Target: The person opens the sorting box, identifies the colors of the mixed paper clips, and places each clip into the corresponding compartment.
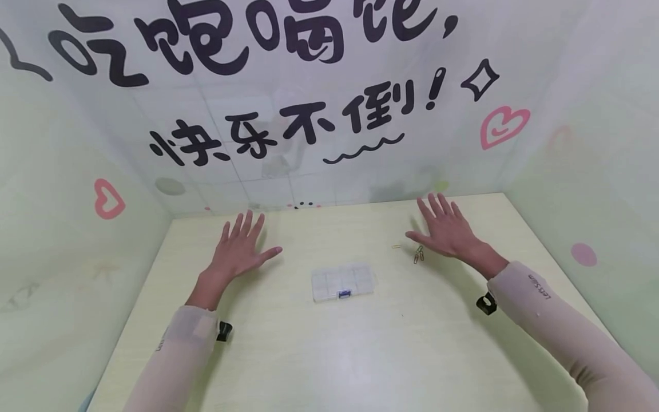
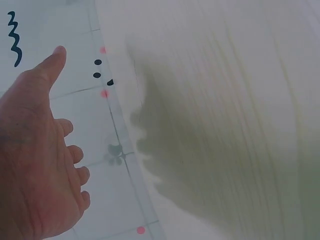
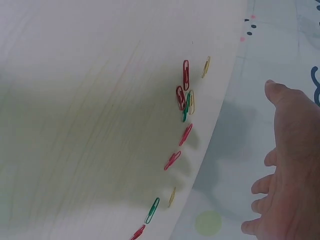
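Note:
Both hands are spread palm-down over the pale yellow table [image 1: 360,355], and shadows show them raised off it. My left hand [image 1: 243,245] has straight fingers and holds nothing; the left wrist view shows this left hand [image 2: 42,150] with its thumb out. My right hand [image 1: 444,229] is equally flat and holds nothing. Small paper clips [image 1: 418,255] lie just beside its thumb. In the right wrist view, several red, green and yellow paper clips [image 3: 185,100] lie scattered near the table's far edge, left of the right hand [image 3: 292,170]. A clear compartment box [image 1: 342,282] sits closed between the hands.
Walls with printed lettering and hearts [image 1: 504,127] close in the table at the back and on both sides. A black clip of the wrist mount [image 1: 486,303] hangs under the right sleeve, another [image 1: 223,331] under the left.

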Demonstrator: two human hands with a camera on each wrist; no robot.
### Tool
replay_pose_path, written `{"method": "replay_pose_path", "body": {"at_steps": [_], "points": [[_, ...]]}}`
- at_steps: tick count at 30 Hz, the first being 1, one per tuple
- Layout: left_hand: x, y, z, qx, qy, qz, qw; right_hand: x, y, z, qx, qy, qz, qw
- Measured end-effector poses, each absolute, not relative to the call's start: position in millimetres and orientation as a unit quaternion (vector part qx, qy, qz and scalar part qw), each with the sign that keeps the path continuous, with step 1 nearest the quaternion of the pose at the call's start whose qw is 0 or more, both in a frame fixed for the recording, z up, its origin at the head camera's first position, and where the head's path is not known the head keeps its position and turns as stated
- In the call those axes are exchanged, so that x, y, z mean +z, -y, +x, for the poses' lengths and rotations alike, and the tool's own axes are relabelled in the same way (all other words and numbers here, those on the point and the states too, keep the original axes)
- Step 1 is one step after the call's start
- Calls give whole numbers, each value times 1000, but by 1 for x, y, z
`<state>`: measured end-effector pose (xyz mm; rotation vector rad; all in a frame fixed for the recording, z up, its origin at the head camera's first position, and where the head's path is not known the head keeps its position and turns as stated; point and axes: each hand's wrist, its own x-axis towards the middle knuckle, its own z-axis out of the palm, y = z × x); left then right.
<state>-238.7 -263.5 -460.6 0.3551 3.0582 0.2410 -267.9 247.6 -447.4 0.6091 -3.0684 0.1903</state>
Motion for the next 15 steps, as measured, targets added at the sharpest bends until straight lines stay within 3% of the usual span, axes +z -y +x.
{"method": "replay_pose_path", "body": {"at_steps": [15], "points": [[-454, 239, -235, 79, -982, 168, 32, -445, -234, -254, 70, 968, 240, 15]]}}
